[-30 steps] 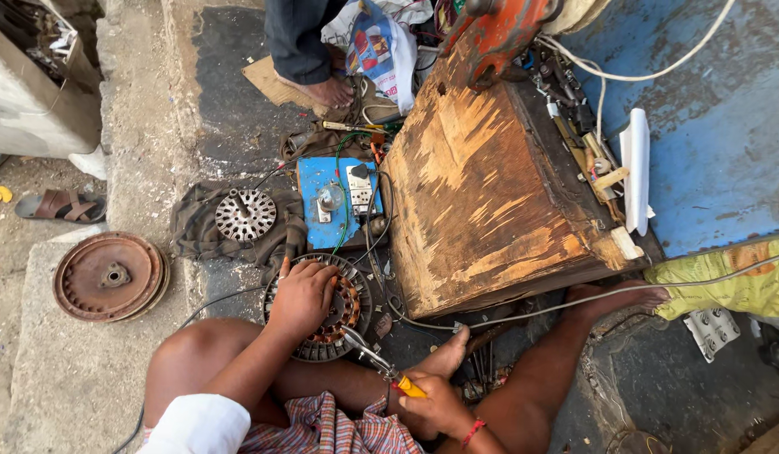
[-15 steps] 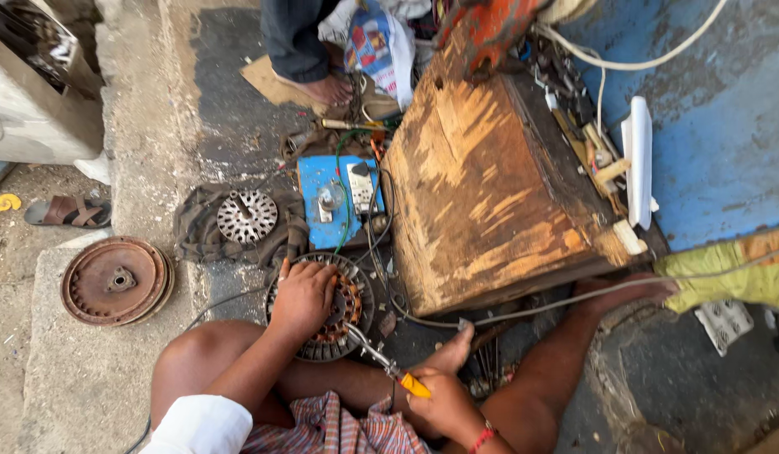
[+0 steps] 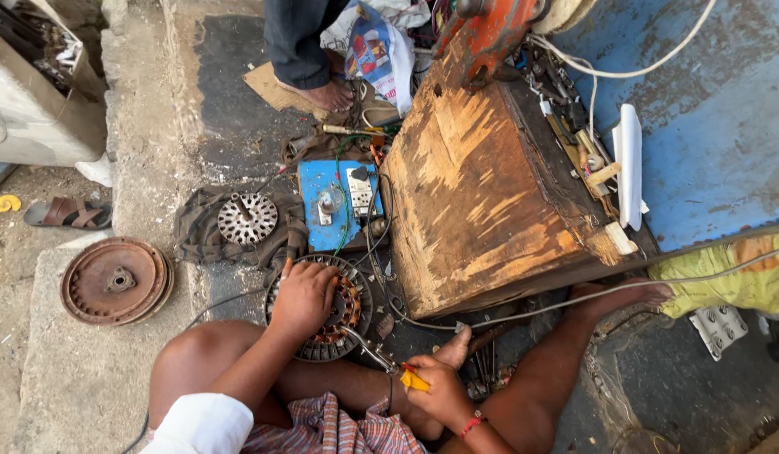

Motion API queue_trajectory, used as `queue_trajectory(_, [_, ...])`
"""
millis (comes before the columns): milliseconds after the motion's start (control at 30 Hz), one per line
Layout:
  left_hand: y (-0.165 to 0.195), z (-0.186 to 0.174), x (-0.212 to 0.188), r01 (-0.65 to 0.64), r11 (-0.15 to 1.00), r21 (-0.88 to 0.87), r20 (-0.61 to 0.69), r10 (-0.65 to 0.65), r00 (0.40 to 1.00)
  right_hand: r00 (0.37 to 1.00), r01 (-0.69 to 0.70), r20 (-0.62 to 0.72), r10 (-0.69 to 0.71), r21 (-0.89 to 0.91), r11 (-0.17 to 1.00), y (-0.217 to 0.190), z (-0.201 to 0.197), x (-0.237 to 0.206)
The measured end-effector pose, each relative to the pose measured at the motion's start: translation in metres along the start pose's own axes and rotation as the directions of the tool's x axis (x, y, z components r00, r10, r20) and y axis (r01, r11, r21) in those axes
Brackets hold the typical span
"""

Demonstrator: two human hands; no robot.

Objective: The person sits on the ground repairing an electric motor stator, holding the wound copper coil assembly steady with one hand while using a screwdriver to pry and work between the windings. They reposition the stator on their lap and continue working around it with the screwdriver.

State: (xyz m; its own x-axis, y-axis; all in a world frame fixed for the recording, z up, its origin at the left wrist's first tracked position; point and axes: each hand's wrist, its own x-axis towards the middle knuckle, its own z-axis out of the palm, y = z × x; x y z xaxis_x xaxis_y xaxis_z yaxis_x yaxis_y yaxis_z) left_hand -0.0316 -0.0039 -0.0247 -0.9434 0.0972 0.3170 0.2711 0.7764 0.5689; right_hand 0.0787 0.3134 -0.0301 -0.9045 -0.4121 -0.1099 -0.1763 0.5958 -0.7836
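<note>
A round motor stator (image 3: 335, 315) with copper windings is lying flat on the ground at lower centre; yellow-handled pliers (image 3: 389, 368) are pointing at its rim.

**Metal, wood and cloth on rough ground**

The round motor part (image 3: 331, 307) shows dull grey metal with shiny copper wire. The pliers (image 3: 381, 357) are bright metal with a glossy yellow plastic handle. The big box (image 3: 482, 193) is rough, scratched wood. The disc (image 3: 113, 281) is rusty, matt metal. The ground (image 3: 145, 160) is coarse concrete.
</note>
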Motion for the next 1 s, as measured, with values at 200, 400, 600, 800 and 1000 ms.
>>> queue_trajectory(200, [-0.003,0.000,0.003,0.030,0.999,-0.046,-0.002,-0.030,1.000,0.998,-0.028,-0.049,0.031,0.066,0.997,0.034,0.024,-0.007])
queue_trajectory(400, [-0.005,0.002,0.002,0.007,0.997,-0.075,-0.025,-0.009,1.000,0.984,0.015,-0.176,-0.005,0.057,0.998,0.027,0.048,-0.009])
queue_trajectory(600, [-0.009,0.004,0.003,0.009,0.998,-0.055,-0.003,-0.009,1.000,0.980,-0.059,-0.192,0.048,-0.050,0.997,0.014,0.039,-0.017])
queue_trajectory(800, [-0.011,0.008,0.003,0.036,0.999,-0.040,0.012,-0.035,0.999,0.967,-0.213,-0.137,0.213,0.016,0.977,-0.015,0.034,-0.017])
queue_trajectory(1000, [-0.012,0.011,0.001,0.008,0.989,-0.146,-0.055,-0.016,0.998,0.967,-0.252,-0.087,0.239,-0.195,0.948,-0.041,0.003,-0.017])
